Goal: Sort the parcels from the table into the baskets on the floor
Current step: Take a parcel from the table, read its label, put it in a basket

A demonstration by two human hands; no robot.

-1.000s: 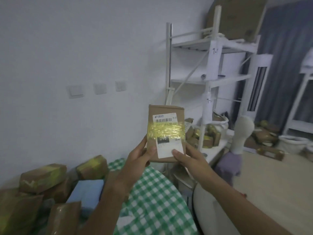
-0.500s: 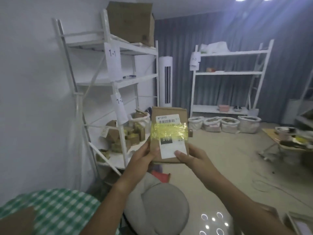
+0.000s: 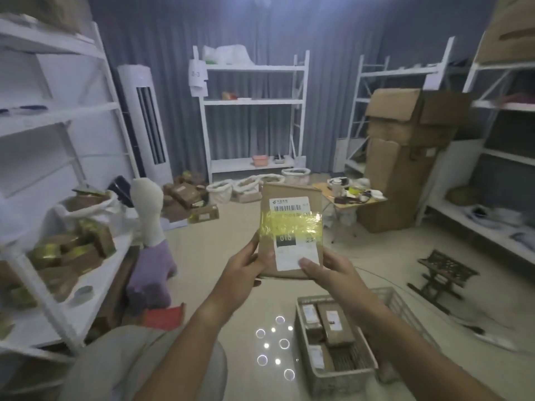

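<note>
The person holds a brown parcel (image 3: 291, 233) up in the middle of the view, label facing the camera. The left hand (image 3: 246, 269) grips its left bottom edge, and the right hand (image 3: 327, 269) pinches its right bottom corner, thumb on the white label. At 5 o'clock, a gray basket (image 3: 344, 374) with parcels inside sits on the floor.

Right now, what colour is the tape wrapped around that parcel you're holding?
Yellow, shiny tape across the brown parcel, seen clearly in the head view.
</note>
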